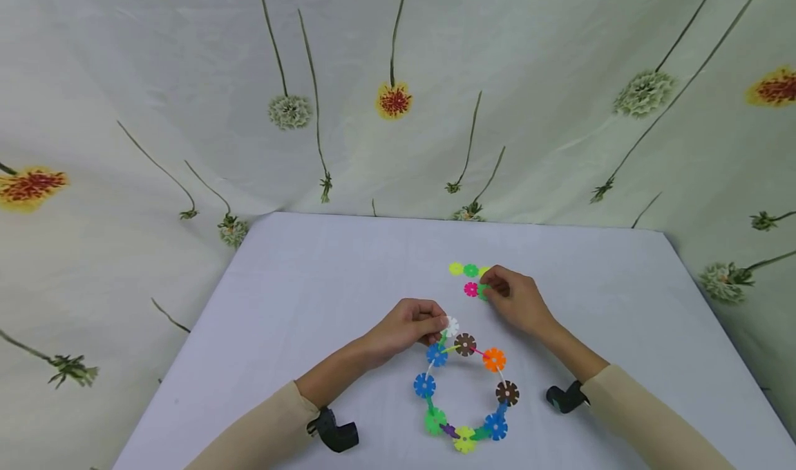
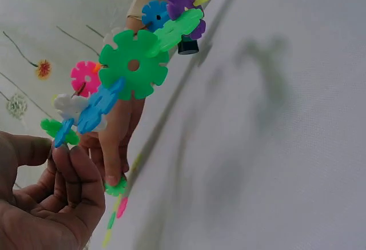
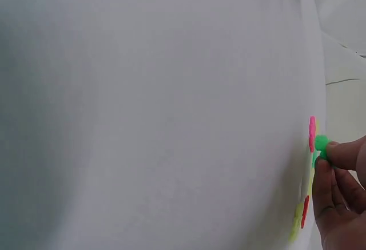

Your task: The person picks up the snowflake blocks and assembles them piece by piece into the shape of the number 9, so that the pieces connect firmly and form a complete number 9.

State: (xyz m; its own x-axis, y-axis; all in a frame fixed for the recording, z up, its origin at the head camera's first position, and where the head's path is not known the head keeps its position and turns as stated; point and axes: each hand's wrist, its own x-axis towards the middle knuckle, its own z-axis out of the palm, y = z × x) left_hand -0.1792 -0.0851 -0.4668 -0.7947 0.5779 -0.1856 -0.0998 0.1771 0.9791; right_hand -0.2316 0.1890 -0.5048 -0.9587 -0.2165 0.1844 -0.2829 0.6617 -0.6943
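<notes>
My left hand (image 1: 410, 328) pinches a ring-shaped chain of interlocked flower discs (image 1: 425, 386) near its white disc (image 1: 451, 327). The chain has blue, green, yellow, orange and brown discs and hangs toward me. In the left wrist view, its large green disc (image 2: 133, 65) faces the camera above the left hand (image 2: 54, 190). Farther back, my right hand (image 1: 517, 299) pinches a green flower disc (image 3: 322, 143) between thumb and fingers. That disc is partly hidden by the fingertips. A pink disc (image 1: 470, 289) lies right beside it.
Behind the right hand are more loose discs, among them a yellow one (image 1: 456, 269) and a green one (image 1: 470, 270). A white cloth covers the table (image 1: 336, 269). A flower-print curtain (image 1: 348, 138) hangs at its far edge. Black wrist devices (image 1: 336, 432) sit at both sleeves.
</notes>
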